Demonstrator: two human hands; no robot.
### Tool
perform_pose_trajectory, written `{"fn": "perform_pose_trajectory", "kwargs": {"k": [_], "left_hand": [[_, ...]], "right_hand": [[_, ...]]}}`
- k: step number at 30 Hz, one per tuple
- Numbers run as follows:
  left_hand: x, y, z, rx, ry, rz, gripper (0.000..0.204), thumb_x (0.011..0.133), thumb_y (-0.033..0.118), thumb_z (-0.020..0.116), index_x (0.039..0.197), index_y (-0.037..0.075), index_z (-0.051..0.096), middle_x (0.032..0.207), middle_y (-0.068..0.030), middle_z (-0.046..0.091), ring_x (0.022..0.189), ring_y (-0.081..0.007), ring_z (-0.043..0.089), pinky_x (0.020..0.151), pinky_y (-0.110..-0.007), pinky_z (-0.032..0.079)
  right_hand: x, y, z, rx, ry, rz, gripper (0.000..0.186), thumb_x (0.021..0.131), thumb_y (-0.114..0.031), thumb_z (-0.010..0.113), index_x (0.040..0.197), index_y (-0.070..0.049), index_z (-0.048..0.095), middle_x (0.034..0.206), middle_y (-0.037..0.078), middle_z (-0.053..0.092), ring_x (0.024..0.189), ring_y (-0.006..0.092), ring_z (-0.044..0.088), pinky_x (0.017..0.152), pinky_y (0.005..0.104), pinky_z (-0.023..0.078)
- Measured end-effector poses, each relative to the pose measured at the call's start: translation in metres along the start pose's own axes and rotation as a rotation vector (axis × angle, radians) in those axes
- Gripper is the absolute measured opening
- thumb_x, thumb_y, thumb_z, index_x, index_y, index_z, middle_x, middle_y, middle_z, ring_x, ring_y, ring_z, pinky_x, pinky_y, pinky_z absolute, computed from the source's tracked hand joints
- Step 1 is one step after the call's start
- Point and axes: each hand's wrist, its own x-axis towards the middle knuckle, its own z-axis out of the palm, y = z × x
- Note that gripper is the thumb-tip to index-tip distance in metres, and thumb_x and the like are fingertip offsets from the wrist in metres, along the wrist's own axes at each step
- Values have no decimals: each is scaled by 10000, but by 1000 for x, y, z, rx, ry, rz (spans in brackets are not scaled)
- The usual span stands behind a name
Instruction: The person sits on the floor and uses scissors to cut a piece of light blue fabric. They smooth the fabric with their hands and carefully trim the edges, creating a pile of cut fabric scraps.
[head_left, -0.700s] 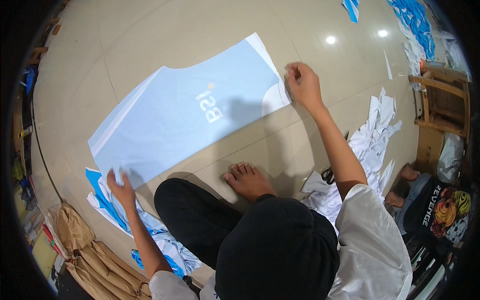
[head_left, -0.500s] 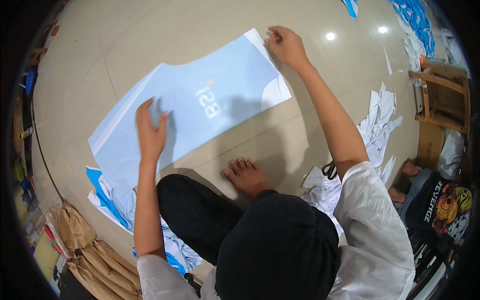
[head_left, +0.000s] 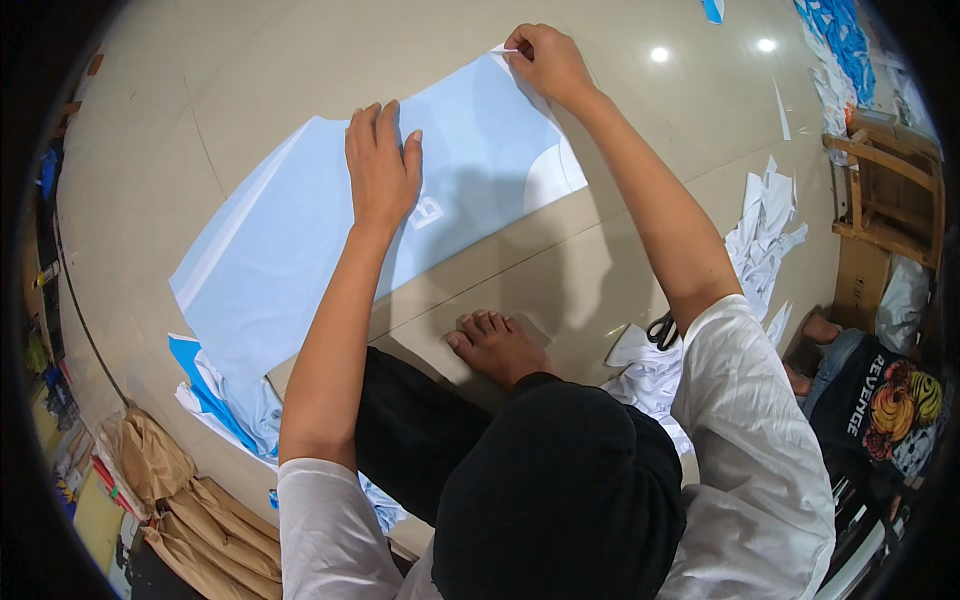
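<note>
The left forearm [head_left: 338,345] rises from the lower left, bare to the elbow, its wrist nearly straight. At upper centre-left, the left grip [head_left: 383,165] lies palm down, fingers pointing up the frame, thumb spread to the right. The right forearm [head_left: 655,200] slants from right of centre toward the top, where the right grip [head_left: 545,60] curls, thumb and fingertips pinched leftward.

fabric panel [head_left: 275,245] on floor [head_left: 280,60]; cloth pile [head_left: 238,405] at its near-left corner; scissors [head_left: 662,332] right of foot [head_left: 500,350]
</note>
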Motion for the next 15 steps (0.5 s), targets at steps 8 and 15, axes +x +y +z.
{"fn": "perform_pose_trajectory", "kwargs": {"k": [8, 15], "left_hand": [[0, 1, 2, 19, 26, 4, 515, 1060, 219, 699, 1507, -11, 583, 1543, -283, 530, 1509, -502, 441, 1260, -593, 361], [27, 20, 5, -53, 87, 161, 617, 1017, 282, 782, 1526, 0, 580, 1465, -244, 614, 1426, -456, 520, 1226, -548, 409]], "right_hand": [[-21, -11, -5, 87, 21, -81, 150, 903, -91, 772, 1047, -51, 757, 995, 124, 774, 912, 308, 730, 817, 439, 573], [-23, -21, -29, 598, -170, 69, 154, 985, -97, 765, 1126, -62, 713, 976, 22, 797, 894, 102, 676, 790, 300, 535]]}}
